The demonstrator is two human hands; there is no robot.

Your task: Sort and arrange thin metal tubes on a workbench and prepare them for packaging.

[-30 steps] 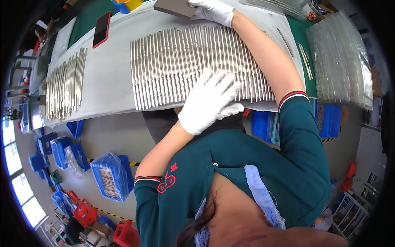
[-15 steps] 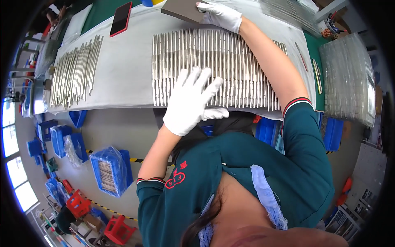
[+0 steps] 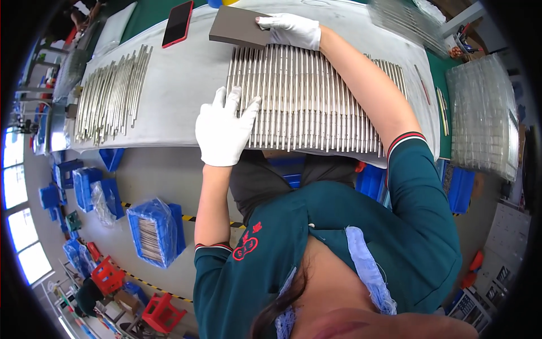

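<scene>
A broad block of thin metal rods (image 3: 310,107), laid side by side in several rows, covers the middle of the white cloth. My left hand (image 3: 224,130), in a white glove, rests at the left edge of these rods with its fingers apart. Beyond their far ends, my gloved right hand (image 3: 293,31) grips the right end of a flat grey-brown rectangular block (image 3: 237,26), thumb on top. Its lower fingers are hidden behind the block. A looser group of rods (image 3: 113,93) lies apart on the left.
A red-edged phone (image 3: 178,24) lies at the far left of the cloth (image 3: 180,96). Clear plastic-wrapped stacks (image 3: 483,116) stand on the right, near some thin sticks (image 3: 442,110). Blue bins (image 3: 152,231) and red stools (image 3: 162,312) are on the floor at left.
My left hand has slid left from over the rods to their left edge. My right hand has brought the grey-brown block nearer, toward the rods' far ends. The view has shifted slightly.
</scene>
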